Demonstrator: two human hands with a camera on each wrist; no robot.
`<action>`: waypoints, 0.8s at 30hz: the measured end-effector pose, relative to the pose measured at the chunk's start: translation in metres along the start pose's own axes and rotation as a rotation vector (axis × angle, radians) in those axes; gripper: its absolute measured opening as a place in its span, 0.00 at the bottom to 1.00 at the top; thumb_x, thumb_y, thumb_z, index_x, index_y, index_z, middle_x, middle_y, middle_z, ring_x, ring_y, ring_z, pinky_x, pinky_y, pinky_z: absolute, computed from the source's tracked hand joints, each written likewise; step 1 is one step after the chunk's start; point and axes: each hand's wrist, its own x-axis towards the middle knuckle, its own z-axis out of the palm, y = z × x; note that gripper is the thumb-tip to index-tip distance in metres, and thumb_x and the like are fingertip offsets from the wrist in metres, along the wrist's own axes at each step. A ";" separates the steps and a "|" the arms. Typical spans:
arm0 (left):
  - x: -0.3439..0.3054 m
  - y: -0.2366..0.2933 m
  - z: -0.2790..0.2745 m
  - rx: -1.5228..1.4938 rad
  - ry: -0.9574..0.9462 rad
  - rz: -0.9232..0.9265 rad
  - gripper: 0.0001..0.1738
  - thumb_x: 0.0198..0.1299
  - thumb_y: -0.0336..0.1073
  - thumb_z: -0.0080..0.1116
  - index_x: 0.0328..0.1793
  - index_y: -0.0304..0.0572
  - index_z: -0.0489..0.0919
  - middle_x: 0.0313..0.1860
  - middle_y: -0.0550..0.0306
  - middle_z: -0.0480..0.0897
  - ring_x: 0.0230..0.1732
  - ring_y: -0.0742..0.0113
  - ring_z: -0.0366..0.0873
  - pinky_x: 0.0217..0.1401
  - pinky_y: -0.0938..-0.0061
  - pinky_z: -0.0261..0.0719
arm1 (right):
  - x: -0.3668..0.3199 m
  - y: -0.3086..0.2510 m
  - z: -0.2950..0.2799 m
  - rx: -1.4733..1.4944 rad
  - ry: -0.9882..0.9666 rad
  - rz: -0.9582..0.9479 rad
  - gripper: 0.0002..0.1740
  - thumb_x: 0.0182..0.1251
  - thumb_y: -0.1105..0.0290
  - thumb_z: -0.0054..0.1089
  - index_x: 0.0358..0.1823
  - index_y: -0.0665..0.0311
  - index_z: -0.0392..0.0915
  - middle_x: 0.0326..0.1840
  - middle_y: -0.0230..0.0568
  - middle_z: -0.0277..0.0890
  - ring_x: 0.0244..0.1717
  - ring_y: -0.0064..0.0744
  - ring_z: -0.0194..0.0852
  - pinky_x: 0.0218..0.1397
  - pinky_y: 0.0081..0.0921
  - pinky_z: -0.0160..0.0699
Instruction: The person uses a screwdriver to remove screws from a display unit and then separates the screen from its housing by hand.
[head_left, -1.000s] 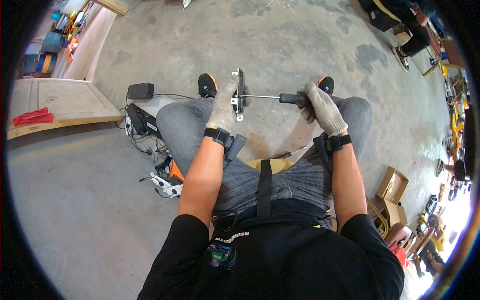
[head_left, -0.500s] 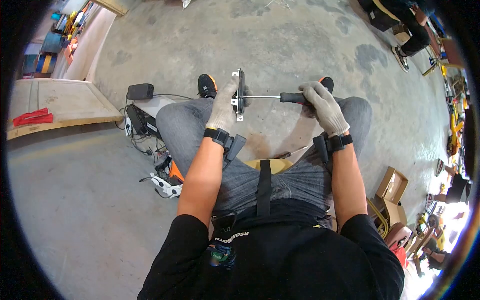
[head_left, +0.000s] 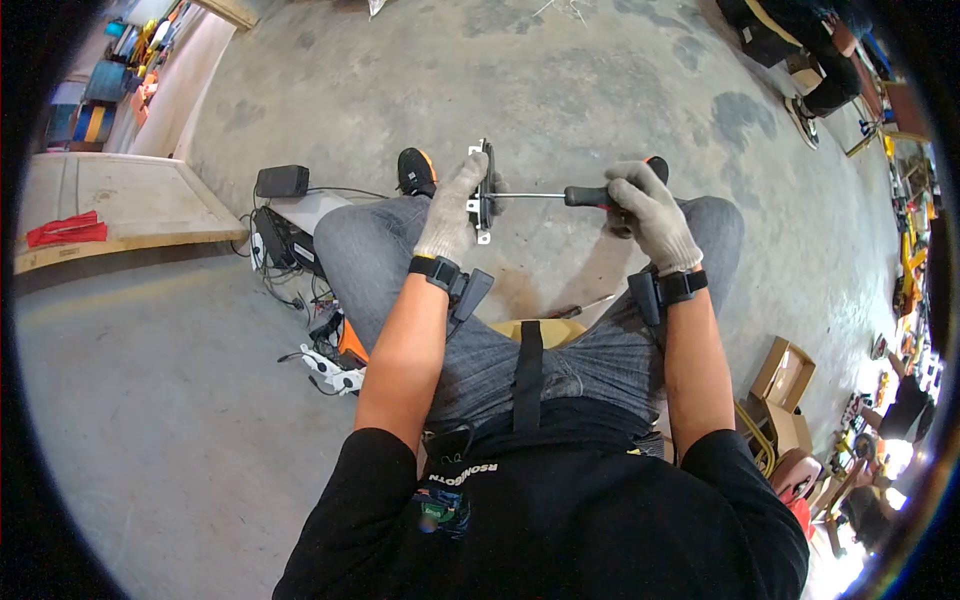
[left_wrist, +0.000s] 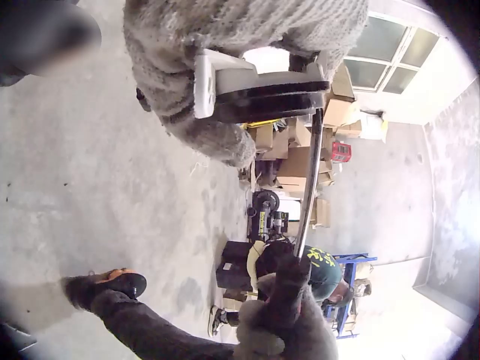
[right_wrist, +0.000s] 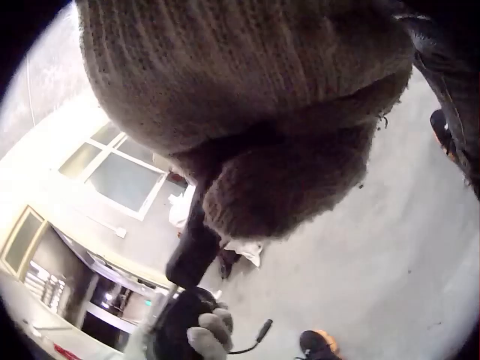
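Observation:
In the head view my gloved left hand (head_left: 450, 215) holds a black round part (head_left: 486, 190) with light metal bracket tabs, its face turned right. My gloved right hand (head_left: 648, 212) grips the black handle of a screwdriver (head_left: 584, 196), fingers curled round it. The screwdriver's steel shaft runs level to the left, its end at the middle of the part's face. From the left wrist, the black part (left_wrist: 270, 101) and a white tab show below the glove, with the shaft (left_wrist: 310, 195) meeting its edge. The right wrist view shows the handle (right_wrist: 195, 251) coming out of the glove.
Cables and a black adapter (head_left: 282, 181) lie by my left leg. A low wooden board (head_left: 130, 200) carries red cloth. Another thin-shafted tool (head_left: 568, 311) lies between my thighs. An open cardboard box (head_left: 784, 372) stands at right; another person's leg (head_left: 835, 80) is at upper right.
My right fingers have shifted their hold round the screwdriver handle. Both hands, with the part and the screwdriver, have drifted very slightly right.

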 end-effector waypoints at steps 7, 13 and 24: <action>0.001 -0.003 0.000 0.046 0.001 0.013 0.19 0.74 0.53 0.61 0.49 0.45 0.81 0.35 0.55 0.86 0.29 0.69 0.84 0.30 0.74 0.83 | -0.004 -0.005 0.011 0.175 0.122 0.018 0.21 0.78 0.56 0.57 0.59 0.66 0.78 0.35 0.31 0.74 0.30 0.21 0.74 0.33 0.24 0.76; 0.005 -0.004 -0.003 0.010 0.022 0.008 0.18 0.74 0.52 0.62 0.49 0.44 0.81 0.35 0.54 0.86 0.29 0.69 0.84 0.30 0.74 0.84 | 0.001 0.000 0.000 0.143 0.000 0.037 0.19 0.76 0.58 0.59 0.59 0.64 0.79 0.36 0.32 0.77 0.34 0.21 0.79 0.33 0.21 0.75; 0.001 -0.001 0.000 0.009 0.049 0.003 0.18 0.74 0.51 0.62 0.50 0.44 0.82 0.36 0.55 0.86 0.30 0.70 0.84 0.31 0.75 0.84 | 0.000 0.000 -0.002 0.008 -0.059 0.106 0.21 0.78 0.58 0.60 0.61 0.66 0.78 0.43 0.32 0.78 0.40 0.21 0.78 0.42 0.20 0.78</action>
